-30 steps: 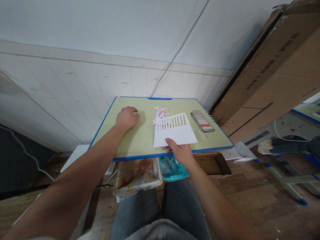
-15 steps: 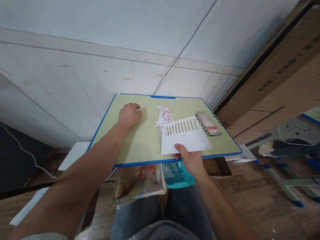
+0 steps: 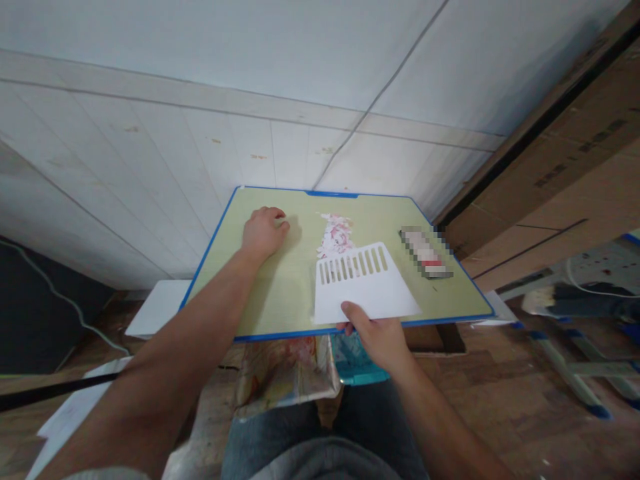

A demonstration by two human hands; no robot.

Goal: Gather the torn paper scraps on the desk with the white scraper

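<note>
My right hand [image 3: 377, 337] pinches the near edge of a white slotted sheet [image 3: 360, 297], thumb on top and fingers underneath. A row of narrow rounded slots runs along the sheet's far side. Just past that side lies a pile of small white and pink paper scraps [image 3: 337, 235], some of them visible through the slots. My left hand [image 3: 264, 232] rests on the pale green tabletop [image 3: 280, 293], left of the scraps. Its fingers are loosely curled, with a gap between thumb and forefinger and nothing visible in them.
A flat, pixelated item [image 3: 425, 252] lies on the table's right. Below the near edge are a turquoise bin [image 3: 363, 363] and a stained bag-like container [image 3: 290, 373]. Large cardboard boxes [image 3: 560, 180] stand at the right, and a white wall [image 3: 225, 147] closes off the back.
My right hand has drawn the slotted sheet left and a little toward me. My left hand stays in place on the table. The whole view has shifted slightly.
</note>
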